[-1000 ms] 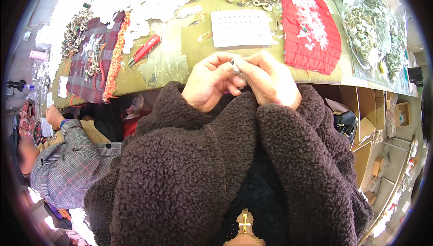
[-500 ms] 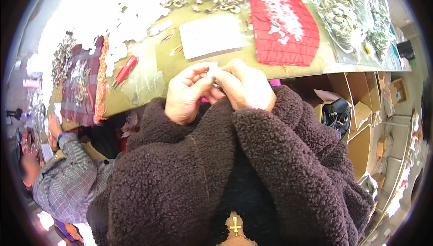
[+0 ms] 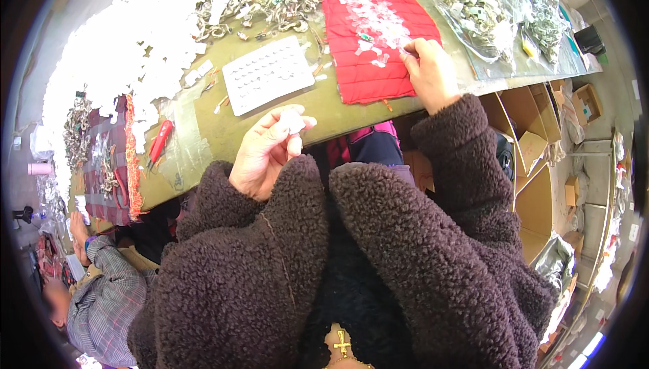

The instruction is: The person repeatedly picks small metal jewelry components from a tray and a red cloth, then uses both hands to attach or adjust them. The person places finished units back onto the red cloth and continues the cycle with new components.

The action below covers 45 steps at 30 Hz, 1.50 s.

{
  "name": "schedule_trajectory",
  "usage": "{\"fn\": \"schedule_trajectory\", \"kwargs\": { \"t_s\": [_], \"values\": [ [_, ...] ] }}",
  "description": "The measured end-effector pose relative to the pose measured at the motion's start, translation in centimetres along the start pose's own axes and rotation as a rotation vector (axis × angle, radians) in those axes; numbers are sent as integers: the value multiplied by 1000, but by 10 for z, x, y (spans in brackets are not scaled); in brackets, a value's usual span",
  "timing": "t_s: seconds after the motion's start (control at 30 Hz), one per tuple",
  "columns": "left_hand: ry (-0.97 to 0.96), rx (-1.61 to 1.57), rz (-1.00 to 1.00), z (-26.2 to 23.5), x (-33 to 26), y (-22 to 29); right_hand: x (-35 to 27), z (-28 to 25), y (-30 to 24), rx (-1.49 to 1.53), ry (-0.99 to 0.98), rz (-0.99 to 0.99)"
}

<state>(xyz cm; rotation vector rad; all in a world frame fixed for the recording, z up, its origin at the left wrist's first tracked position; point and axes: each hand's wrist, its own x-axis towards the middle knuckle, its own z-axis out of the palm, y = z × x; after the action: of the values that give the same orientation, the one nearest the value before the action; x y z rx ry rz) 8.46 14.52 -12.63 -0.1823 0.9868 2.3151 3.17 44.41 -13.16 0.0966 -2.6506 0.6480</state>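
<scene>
My left hand is raised at the table's front edge, thumb and fingers pinching a small white piece whose kind I cannot make out. My right hand reaches over the right side of a red quilted cloth. Its thumb and forefinger are pressed together beside a scatter of small clear-white plastic pieces; what sits between the fingertips is too small to name. Beyond my left hand lies a white tray with rows of small round spots.
Tangled small cable-like parts lie behind the tray. Clear bags of similar parts stand at the far right. A red-handled cutter lies to the left, near a plaid cloth. A co-worker's sleeve is at left; cardboard boxes sit below right.
My hands were together at the table edge and have parted. The right moved out to the red cloth; the left keeps the white piece. The whole view has shifted.
</scene>
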Motion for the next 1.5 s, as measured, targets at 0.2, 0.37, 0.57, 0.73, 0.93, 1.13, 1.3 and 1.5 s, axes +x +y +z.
{"fn": "schedule_trajectory", "kwargs": {
  "t_s": [0.2,0.37,0.57,0.73,0.93,1.13,1.3,1.5],
  "values": [
    [-47,59,22,9,4,2,15,7,22,-108,-217,82],
    [-85,42,2,13,4,5,15,-2,13,-258,-304,88],
    [-95,27,-23,11,1,4,7,-27,2,293,-327,295],
    [-105,52,-39,9,0,1,21,-5,10,-36,-253,-13],
    [-105,11,-31,7,-4,0,30,8,17,-263,-301,-30],
    [-111,3,-42,10,-2,-1,23,-11,8,-78,-258,-40],
    [-92,18,-79,14,-1,-1,12,-26,-27,871,-330,354],
    [-111,-20,-42,15,1,-7,-40,-3,-107,1231,-435,371]
  ]
}}
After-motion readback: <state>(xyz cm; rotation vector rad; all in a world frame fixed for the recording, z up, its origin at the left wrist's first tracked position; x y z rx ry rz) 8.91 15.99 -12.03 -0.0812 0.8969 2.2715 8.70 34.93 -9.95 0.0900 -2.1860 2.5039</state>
